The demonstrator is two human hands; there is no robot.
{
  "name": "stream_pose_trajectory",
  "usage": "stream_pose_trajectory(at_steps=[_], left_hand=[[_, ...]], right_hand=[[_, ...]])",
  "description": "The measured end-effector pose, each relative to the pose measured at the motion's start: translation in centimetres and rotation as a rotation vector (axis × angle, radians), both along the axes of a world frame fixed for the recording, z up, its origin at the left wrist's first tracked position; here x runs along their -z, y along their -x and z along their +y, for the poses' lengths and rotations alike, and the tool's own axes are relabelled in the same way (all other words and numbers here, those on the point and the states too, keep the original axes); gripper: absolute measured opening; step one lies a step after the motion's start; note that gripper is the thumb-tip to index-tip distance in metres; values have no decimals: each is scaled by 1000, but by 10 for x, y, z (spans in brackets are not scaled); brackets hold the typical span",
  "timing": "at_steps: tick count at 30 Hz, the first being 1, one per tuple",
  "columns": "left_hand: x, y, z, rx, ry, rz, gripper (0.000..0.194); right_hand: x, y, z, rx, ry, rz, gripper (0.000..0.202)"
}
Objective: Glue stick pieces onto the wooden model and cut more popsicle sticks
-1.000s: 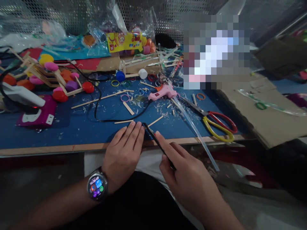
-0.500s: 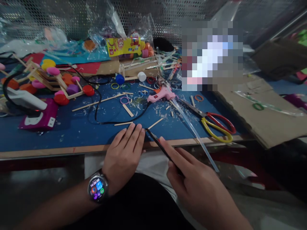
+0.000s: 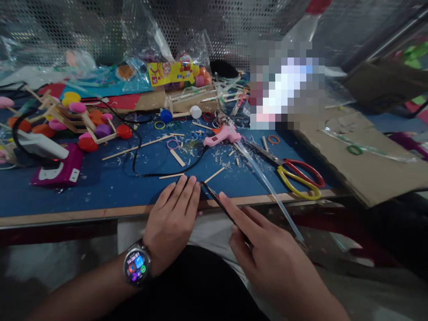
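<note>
The left hand (image 3: pixel 173 223) lies palm-down by the near edge of the blue tabletop (image 3: pixel 113 191), fingers straight and close together — I can't tell whether they pin anything underneath. The right hand (image 3: pixel 270 249) grips a slim black tool (image 3: pixel 216 199), index finger stretched along it, the tip just beside the left fingertips. Compared with 1 second ago, the tool sits slightly nearer the edge. Near the left fingertips lie 2 thin sticks (image 3: pixel 214 175); beyond rest a pink glue gun (image 3: pixel 222 135) and, to its right, scissors (image 3: pixel 279 161) — a perforated panel (image 3: pixel 96 26) stands behind.
</note>
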State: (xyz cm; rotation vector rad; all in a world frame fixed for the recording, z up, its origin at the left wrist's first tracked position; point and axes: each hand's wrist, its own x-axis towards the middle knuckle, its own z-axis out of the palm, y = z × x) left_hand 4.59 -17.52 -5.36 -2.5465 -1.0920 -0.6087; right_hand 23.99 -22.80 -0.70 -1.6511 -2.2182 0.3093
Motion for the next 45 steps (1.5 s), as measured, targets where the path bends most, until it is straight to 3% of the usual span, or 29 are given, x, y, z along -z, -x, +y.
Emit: stream_pose_trajectory(at_steps=[4,11,17,23,30,37,45], left_hand=[[-1,0,0,2,4,11,43],[0,-1,0,1,-13,-7,42],[-1,0,0,-8,2,11,42],[-2,1,0,-1,2,23,43],[-2,0,-1,-12,10,37,42],[-4,0,-1,-10,6,39,44],[-4,0,-2,-14,32,32,43]], right_hand=[[5,5,7,20,-12,13,56],[-2,-3,-3,20,8,15,54],[6,4,9,38,4,25,57],[0,-5,-2,20,8,55,55],[7,2,7,33,3,41,58],[0,-4,-6,11,-6,21,56],[9,3,4,25,-12,29,60]])
